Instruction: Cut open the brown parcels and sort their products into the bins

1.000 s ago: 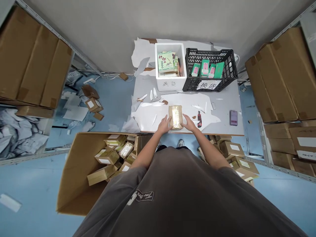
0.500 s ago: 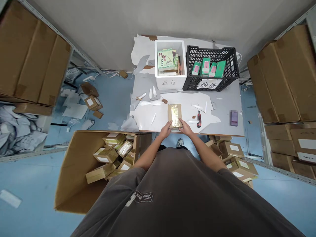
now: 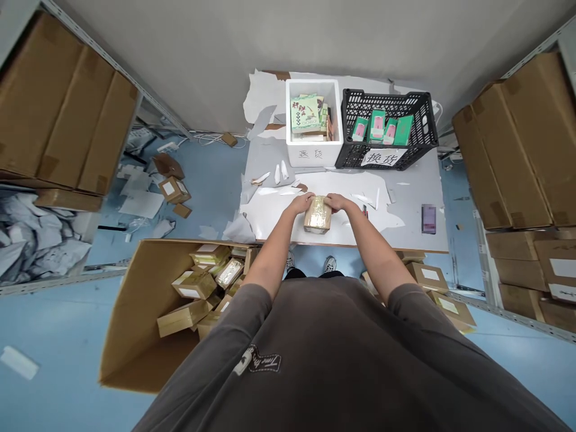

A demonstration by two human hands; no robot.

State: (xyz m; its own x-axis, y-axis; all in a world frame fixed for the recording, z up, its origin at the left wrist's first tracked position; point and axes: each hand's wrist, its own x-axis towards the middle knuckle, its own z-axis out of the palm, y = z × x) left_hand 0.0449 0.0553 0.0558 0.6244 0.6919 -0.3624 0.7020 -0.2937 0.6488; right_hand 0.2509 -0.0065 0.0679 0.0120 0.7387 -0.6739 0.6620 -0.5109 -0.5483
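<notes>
A small taped cardboard box (image 3: 317, 215) is near the front edge of the table (image 3: 288, 234), its shiny tape facing up. My left hand (image 3: 302, 203) grips the box at its far left corner, and my right hand (image 3: 336, 202) holds the far right corner. Just right of the box, a red and black box cutter (image 3: 365, 211) is partly hidden by my right forearm. White paper scraps (image 3: 281, 172) lie on the table to the left, with others on the right.
Behind are a white bin (image 3: 314, 154) with small boxes and a black crate (image 3: 387, 129) with green boxes. A phone (image 3: 428, 219) lies at the right. A large open carton (image 3: 130, 318) with parcels stands at the lower left; shelves with cartons flank both sides.
Both hands have moved from the near edge of the box to its far corners. The box is tilted differently, showing its near side. My right forearm now covers part of the cutter.
</notes>
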